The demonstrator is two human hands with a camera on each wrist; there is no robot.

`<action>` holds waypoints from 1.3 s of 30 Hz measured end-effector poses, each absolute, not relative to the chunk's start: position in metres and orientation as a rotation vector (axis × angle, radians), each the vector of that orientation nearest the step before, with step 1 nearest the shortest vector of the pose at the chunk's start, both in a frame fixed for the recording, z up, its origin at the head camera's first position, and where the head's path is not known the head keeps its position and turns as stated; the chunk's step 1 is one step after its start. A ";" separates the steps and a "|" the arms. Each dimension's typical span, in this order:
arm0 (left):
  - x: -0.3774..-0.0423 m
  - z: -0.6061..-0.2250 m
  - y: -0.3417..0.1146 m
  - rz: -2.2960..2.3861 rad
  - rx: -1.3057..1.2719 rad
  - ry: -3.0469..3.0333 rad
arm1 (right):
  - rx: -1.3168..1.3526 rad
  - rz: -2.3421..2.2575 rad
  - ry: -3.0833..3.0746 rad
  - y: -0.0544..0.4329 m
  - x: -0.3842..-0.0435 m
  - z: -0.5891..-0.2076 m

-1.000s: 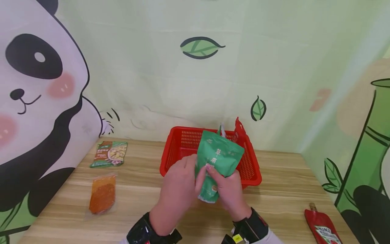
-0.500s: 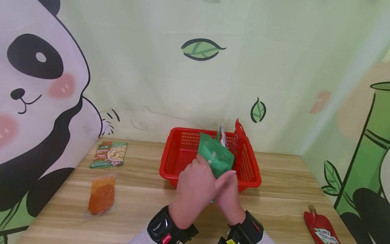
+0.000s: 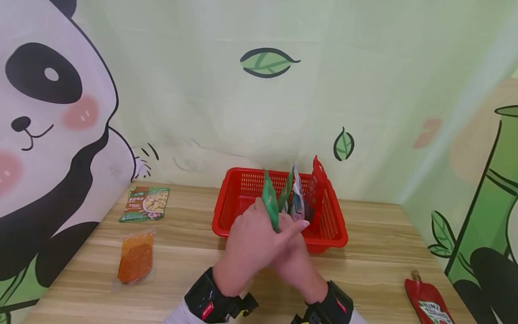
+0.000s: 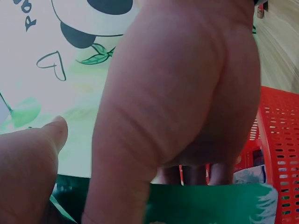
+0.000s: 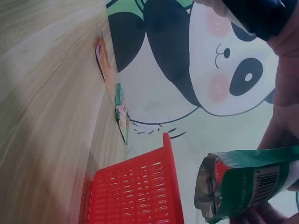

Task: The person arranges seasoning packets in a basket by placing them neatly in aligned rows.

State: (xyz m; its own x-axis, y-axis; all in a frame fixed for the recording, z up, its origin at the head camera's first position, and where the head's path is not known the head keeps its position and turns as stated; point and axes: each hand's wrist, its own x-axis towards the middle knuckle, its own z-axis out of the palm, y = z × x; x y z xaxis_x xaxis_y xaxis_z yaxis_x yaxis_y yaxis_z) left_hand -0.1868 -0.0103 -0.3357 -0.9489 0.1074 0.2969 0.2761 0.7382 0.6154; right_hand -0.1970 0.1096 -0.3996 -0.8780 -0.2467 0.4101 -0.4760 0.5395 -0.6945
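Both hands hold a green pouch with white print (image 3: pixel 270 200) over the front of the red basket (image 3: pixel 238 234). The pouch stands edge-on in the head view, its lower part hidden by the hands. My left hand (image 3: pixel 252 243) grips it from the left, with the thumb stretched out to the right. Behind and below that thumb, my right hand (image 3: pixel 297 265) grips the pouch too. From the left wrist, the right hand (image 4: pixel 173 93) shows its thumb across the green pouch (image 4: pixel 210 203). A barcode and a crumpled silvery end of the pouch (image 5: pixel 247 186) appear in the right wrist view.
Inside the basket stand another green pouch (image 3: pixel 286 191), a whitish pouch (image 3: pixel 297 198) and a red pouch (image 3: pixel 317 189). A green-brown food packet (image 3: pixel 145 204) and a clear bag with orange contents (image 3: pixel 136 261) lie at left. A red Heinz pouch (image 3: pixel 429 299) lies at right.
The green pouch has turned from facing me to edge-on, uncovering more of the pouches in the basket. The left hand has moved right, across the right hand.
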 end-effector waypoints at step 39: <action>-0.224 -0.338 -0.032 -0.830 -0.312 -2.741 | 0.542 0.890 -2.904 0.184 -0.217 -0.397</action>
State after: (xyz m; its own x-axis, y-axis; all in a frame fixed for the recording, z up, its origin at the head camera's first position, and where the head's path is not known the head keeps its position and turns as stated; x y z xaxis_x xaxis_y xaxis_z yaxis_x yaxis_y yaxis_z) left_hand -0.2240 -0.0319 -0.3384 -0.9431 0.1281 0.3069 0.2769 0.8136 0.5113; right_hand -0.2168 0.1838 -0.3973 -0.9367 -0.3142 0.1543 -0.3467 0.7719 -0.5330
